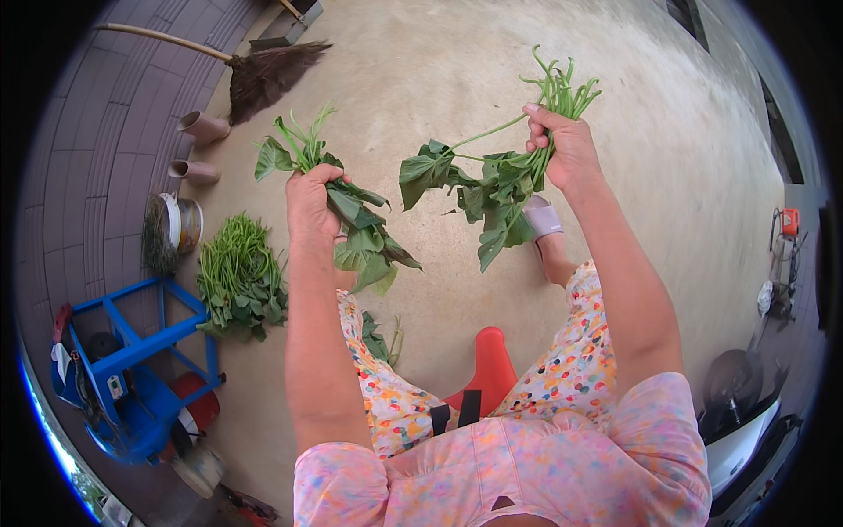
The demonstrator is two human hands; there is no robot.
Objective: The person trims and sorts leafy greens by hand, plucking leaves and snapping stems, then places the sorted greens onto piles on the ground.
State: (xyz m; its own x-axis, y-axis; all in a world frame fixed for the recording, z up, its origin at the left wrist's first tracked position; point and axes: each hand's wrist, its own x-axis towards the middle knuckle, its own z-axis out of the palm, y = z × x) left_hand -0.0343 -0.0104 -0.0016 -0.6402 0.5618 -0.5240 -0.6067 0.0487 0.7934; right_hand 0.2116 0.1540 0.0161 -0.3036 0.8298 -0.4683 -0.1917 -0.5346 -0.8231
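Observation:
My left hand (315, 197) is closed around a bunch of leafy greens (361, 230), its leaves hanging down to the right and some stems sticking up above the fist. At the upper right, my right hand (560, 145) grips a second bunch of greens (504, 184) by its long stems; the stem ends point up and the leaves droop to the lower left. The two bunches are apart. A large pile of similar greens (240, 277) lies on the floor left of my left forearm. A few more leaves (375, 339) lie on the floor beside my left leg.
A red plastic stool (490, 362) is between my legs. To the left stand a blue metal frame (145, 352), a white bucket (190, 224) and two pinkish boots (204, 127). A broom (263, 79) leans near the tiled wall. Part of a motor scooter (741, 421) shows at the lower right.

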